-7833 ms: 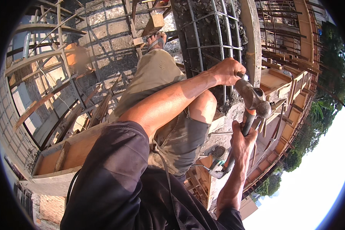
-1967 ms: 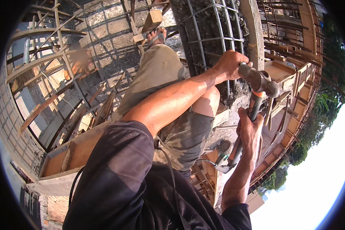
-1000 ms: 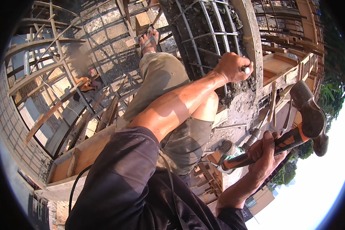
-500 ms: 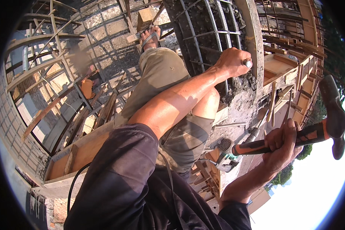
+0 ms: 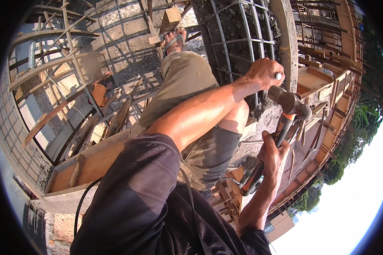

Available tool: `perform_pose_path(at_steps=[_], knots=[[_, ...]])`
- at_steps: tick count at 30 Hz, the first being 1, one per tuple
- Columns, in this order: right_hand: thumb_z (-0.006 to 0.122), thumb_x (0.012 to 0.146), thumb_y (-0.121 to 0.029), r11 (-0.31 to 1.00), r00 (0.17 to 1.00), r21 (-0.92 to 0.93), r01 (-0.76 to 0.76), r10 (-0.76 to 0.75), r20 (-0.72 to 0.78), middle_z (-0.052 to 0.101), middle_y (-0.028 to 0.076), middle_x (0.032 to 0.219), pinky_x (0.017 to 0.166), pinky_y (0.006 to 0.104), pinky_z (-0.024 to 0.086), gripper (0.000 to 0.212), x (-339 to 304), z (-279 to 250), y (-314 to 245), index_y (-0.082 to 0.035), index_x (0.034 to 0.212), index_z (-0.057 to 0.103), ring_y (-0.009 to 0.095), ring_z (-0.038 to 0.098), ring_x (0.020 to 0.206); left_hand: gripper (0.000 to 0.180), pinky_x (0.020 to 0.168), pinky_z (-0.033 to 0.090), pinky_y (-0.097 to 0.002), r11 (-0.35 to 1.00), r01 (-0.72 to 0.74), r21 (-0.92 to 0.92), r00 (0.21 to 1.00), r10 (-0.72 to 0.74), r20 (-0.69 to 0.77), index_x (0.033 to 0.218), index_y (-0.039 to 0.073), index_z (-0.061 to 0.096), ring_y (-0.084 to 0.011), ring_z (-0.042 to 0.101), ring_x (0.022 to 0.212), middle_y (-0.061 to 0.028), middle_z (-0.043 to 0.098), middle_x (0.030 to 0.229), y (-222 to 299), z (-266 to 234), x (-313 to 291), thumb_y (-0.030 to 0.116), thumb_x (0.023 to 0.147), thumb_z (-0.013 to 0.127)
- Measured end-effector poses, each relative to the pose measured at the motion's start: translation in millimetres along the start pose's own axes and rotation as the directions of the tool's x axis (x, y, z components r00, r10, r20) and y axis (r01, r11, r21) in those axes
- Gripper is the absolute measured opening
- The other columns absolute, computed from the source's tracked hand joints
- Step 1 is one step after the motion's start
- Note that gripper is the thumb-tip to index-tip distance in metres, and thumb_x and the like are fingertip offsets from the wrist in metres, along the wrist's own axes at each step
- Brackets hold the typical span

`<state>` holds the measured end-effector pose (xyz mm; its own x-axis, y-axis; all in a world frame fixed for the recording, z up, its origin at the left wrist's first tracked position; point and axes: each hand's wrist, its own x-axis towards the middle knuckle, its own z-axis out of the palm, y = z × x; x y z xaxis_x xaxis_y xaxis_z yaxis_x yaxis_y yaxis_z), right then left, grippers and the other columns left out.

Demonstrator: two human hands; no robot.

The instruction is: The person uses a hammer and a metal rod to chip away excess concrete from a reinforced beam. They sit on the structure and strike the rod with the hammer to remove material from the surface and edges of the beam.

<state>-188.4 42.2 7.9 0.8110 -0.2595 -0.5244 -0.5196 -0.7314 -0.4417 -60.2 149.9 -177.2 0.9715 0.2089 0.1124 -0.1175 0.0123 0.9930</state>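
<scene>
My left hand (image 5: 266, 73) is closed in a fist around a steel chisel (image 5: 278, 76). Only the chisel's round, bright end sticks out of the fist; its lower part is hidden. My right hand (image 5: 273, 155) grips the black and orange handle of a hammer (image 5: 289, 103). The dark metal hammer head is close to the chisel's end, with a small gap between them in the picture. Beneath my left hand, steel reinforcing bars (image 5: 257, 25) run through a dark recess beside rough concrete (image 5: 270, 117).
A green power tool (image 5: 247, 168) lies below my right hand. My sandalled foot (image 5: 174, 40) is near a wooden block (image 5: 170, 20). Timber formwork (image 5: 312, 78) stands at right. At left, bars and planks cross over a lower level with an orange object (image 5: 98, 94).
The hammer has swung from the far right in toward my left hand, its head now near the chisel's end. My left hand keeps its grip. The view has shifted slightly.
</scene>
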Motion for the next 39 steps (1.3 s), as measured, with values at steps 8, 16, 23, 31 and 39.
perform_pose_path(at_steps=[8,16,23,31,39], knots=[[0.055,0.098,-0.016,0.719,0.825,0.415,0.557,-0.423,-0.375,0.03,-0.006,0.048,0.035,0.0219,0.026,0.039,1,-21,-32,-0.013,0.063,0.039,0.005,0.027,0.037,0.013,0.056,0.046,-0.0432,0.991,-0.13,-0.027,0.976,0.123,-0.178,0.076,0.002,0.065,-0.0364,0.063,0.061,-0.0178,0.063,0.068,-6,16,5,0.015,0.078,0.066],[0.067,0.088,-0.021,0.993,0.998,0.109,-0.044,0.039,0.046,0.043,-0.002,0.054,0.04,0.0261,0.031,0.026,33,1,12,-0.007,0.073,0.05,0.008,0.039,0.042,0.01,0.055,0.044,-0.0417,0.998,-0.052,0.025,0.995,0.049,0.09,0.071,0.005,0.064,-0.0304,0.065,0.059,-0.0143,0.061,0.062,-11,4,2,0.015,0.07,0.067],[0.069,0.088,-0.017,0.984,0.994,0.142,-0.108,0.108,0.008,0.045,-0.003,0.059,0.042,0.0245,0.029,0.026,10,-11,35,-0.007,0.075,0.049,0.006,0.038,0.046,0.015,0.054,0.048,-0.0448,0.983,-0.109,0.145,0.99,0.094,0.107,0.064,0.006,0.06,-0.0361,0.064,0.06,-0.0155,0.06,0.061,-6,21,-2,0.016,0.074,0.064],[0.067,0.09,-0.018,0.958,0.992,0.282,-0.042,0.073,-0.099,0.036,-0.007,0.052,0.036,0.0236,0.024,0.029,-8,-26,37,-0.011,0.073,0.045,0.004,0.029,0.038,0.008,0.062,0.054,-0.0406,0.979,-0.2,0.032,0.975,0.203,-0.094,0.076,0.013,0.071,-0.0277,0.07,0.064,-0.0114,0.068,0.068,41,9,7,0.014,0.068,0.068],[0.069,0.089,-0.017,0.962,0.997,0.271,-0.006,0.027,-0.072,0.042,-0.001,0.054,0.04,0.0261,0.03,0.028,-10,-29,28,-0.005,0.073,0.05,0.008,0.037,0.042,0.014,0.053,0.046,-0.0404,0.953,-0.288,0.09,0.913,0.301,-0.274,0.073,0.009,0.058,-0.0308,0.061,0.059,-0.0093,0.061,0.065,7,17,1,0.013,0.079,0.07]])
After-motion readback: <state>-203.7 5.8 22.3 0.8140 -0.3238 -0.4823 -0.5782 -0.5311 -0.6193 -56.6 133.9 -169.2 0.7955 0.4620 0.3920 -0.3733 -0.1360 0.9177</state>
